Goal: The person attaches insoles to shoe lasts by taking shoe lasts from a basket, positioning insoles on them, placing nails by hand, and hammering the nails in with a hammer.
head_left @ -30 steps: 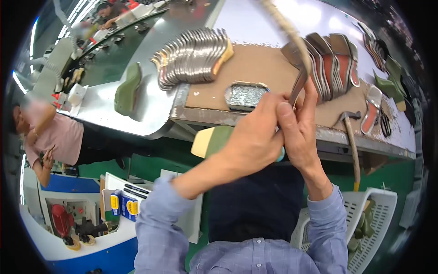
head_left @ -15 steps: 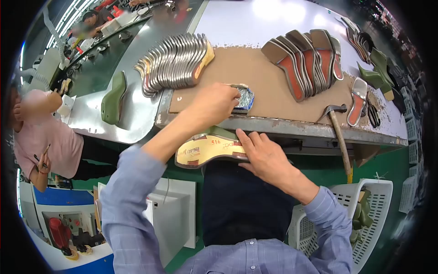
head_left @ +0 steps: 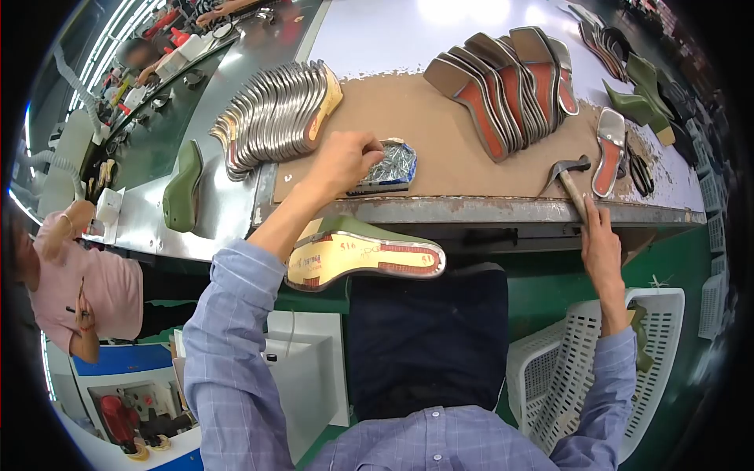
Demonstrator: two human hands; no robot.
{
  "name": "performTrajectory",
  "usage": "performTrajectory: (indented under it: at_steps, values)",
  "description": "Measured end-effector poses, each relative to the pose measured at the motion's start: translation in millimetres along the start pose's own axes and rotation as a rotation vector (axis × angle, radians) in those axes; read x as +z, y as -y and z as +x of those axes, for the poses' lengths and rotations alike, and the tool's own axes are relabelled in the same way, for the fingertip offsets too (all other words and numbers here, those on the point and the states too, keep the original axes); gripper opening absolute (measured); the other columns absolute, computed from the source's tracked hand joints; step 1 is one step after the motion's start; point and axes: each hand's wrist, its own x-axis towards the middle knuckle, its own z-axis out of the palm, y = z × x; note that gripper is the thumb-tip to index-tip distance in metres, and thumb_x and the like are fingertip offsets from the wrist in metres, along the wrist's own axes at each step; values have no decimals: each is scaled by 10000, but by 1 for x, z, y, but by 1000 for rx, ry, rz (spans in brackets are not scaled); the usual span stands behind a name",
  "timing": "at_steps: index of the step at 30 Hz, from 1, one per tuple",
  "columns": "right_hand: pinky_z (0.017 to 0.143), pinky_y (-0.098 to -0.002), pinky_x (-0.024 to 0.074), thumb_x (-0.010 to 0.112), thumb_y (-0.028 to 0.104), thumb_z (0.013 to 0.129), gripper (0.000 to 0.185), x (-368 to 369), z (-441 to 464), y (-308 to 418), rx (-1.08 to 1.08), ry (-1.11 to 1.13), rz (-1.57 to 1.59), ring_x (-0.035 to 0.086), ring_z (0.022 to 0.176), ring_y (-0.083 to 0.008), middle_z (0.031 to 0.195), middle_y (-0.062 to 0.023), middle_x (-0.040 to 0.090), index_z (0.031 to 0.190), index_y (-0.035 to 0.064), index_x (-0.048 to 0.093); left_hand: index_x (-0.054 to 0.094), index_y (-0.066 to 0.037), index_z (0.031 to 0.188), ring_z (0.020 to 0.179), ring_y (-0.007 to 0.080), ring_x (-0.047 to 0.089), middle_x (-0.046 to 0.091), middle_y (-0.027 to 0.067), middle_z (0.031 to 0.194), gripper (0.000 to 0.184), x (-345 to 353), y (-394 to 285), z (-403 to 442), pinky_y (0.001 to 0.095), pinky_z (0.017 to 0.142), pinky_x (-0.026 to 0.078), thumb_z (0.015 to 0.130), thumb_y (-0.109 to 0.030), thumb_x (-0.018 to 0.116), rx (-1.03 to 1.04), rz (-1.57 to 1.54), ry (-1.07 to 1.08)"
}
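A green shoe last with a yellow insole on its sole, marked 516, lies sole-up above my lap, just below the table's front edge. My left hand is closed in a pinch at the left side of a small box of metal tacks. What its fingers hold is too small to make out. At the table edge on the right, my right hand grips the wooden handle of a hammer. The hammer's metal head rests on the tabletop.
A row of metal-edged insoles stands at the left, near a green last. Red-and-brown insoles are stacked at the right. Beyond the hammer lie a single insole and scissors. White baskets stand below. A co-worker is at left.
My right hand has left the last and moved right onto the hammer handle. My left hand has drawn slightly left from the middle of the tack box. The view has shifted somewhat.
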Motion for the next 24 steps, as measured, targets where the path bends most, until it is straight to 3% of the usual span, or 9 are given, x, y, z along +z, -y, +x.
performTrajectory:
  at_steps: [2,4,5,8,10,12,16,18,24]
  values:
    - [656,-377,514,590,81,903,541,-1,2,-8,-165,-112,42,628,753,-317,1014,-127,584,1409,99,400,696,-6,969,717,240,664,686,176,813,171,-5,0,1,336,686,513,845,-121,678,-10,10,5]
    - [549,-370,483,531,78,945,511,1,-4,2,-191,-283,602,571,626,-213,807,-88,517,1436,124,397,691,-3,1011,710,206,656,696,149,809,192,-6,-2,-1,311,677,510,863,-123,667,-9,47,-20]
    - [548,-285,454,474,99,981,494,-38,-18,34,328,62,1081,492,610,-110,718,-40,467,1464,128,372,694,-2,985,729,237,671,696,163,823,172,-8,-5,0,325,687,518,863,-118,656,4,-28,-75]
    - [551,-252,421,461,112,991,494,-36,-33,56,271,133,959,449,595,-94,703,-29,479,1473,121,354,690,8,966,750,226,687,703,148,836,145,-22,-45,-20,315,700,523,878,-92,635,-73,-187,-116]
    - [545,-264,405,469,104,989,489,-11,-34,54,53,-66,833,441,593,-105,679,-30,478,1464,112,356,684,30,986,767,119,649,704,84,862,135,-29,-80,-53,258,707,513,880,-39,637,-107,-334,12]
    - [543,-281,408,480,94,984,472,-15,-35,67,34,-90,845,450,599,-105,682,-33,473,1443,102,368,691,15,979,829,137,672,709,85,897,133,-21,-104,-86,264,750,522,852,-10,658,46,-313,-11]
    - [512,-225,359,479,96,989,436,-20,-48,85,86,32,1081,407,565,-72,688,-5,481,1414,72,386,707,-33,923,997,216,670,709,106,962,107,11,-105,-106,325,830,516,820,-18,685,-187,-437,136]
    - [500,-204,335,483,103,992,448,-30,-61,99,92,57,1152,387,551,-57,690,9,483,1426,69,378,712,-55,886,1044,263,646,706,106,986,102,16,-104,-106,360,860,504,786,-36,701,172,-55,-27]
    - [551,-237,403,478,95,997,458,-29,-87,102,-23,168,1022,445,592,-87,705,-19,500,1443,84,372,707,-60,860,1061,283,634,713,87,1003,73,14,-104,-107,360,880,493,789,-66,690,10,-126,65]
